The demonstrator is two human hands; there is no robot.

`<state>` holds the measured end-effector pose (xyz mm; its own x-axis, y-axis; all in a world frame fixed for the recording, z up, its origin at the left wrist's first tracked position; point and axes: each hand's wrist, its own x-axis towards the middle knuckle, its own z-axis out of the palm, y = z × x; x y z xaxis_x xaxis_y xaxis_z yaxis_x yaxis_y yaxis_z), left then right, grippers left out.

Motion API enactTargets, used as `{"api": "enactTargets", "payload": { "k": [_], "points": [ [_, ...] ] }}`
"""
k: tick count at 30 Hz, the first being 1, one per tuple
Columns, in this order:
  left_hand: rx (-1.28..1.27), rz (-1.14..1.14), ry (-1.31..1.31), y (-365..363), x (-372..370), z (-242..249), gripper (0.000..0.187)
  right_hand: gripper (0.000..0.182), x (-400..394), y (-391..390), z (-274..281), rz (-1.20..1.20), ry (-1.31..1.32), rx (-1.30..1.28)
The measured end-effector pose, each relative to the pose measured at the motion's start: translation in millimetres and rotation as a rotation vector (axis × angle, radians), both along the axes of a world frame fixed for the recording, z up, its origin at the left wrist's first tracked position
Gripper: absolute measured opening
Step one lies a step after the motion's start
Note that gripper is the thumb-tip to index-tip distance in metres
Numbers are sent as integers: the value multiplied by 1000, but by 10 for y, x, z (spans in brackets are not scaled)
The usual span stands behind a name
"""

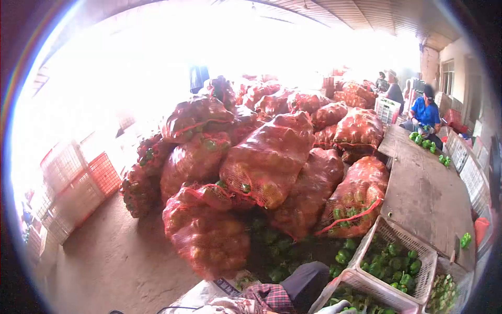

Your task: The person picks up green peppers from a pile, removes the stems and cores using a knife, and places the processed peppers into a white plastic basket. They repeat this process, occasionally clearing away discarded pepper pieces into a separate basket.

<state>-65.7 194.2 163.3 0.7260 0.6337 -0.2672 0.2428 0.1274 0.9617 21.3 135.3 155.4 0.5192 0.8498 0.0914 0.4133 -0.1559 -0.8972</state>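
At the bottom edge, my right hand (pixel 335 307) in a pale glove is partly cut off. It reaches over the near plastic crate (pixel 326 294), which has green peppers (pixel 361 300) in it. How its fingers are set cannot be made out. My left hand is out of view. Dark-trousered, my knee (pixel 308 282) shows beside the crate, next to a plaid piece of clothing (pixel 275 297). Just beyond stands a second pale crate (pixel 431 252), part filled with green bell peppers (pixel 389 261). More loose peppers (pixel 274 251) lie in shadow on the floor.
Red mesh sacks (pixel 272 157) of peppers form a large pile ahead. A long board (pixel 426 188) runs along the right, with a few peppers on it. Beyond it sits a person in blue (pixel 426 112). Stacked crates (pixel 76 188) stand left; a bin of green scraps (pixel 443 293) stands lower right.
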Motion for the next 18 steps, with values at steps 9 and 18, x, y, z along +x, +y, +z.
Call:
{"api": "enactTargets", "payload": {
  "k": [9, 18],
  "points": [
    [585, 106, -265, 16, 145, -1104, 35, 42, 31, 117, -2, 4, -31, -44],
    [343, -97, -370, 263, 393, -1038, 26, 42, 30, 148, 12, 32, -48, -63]
  ]
}}
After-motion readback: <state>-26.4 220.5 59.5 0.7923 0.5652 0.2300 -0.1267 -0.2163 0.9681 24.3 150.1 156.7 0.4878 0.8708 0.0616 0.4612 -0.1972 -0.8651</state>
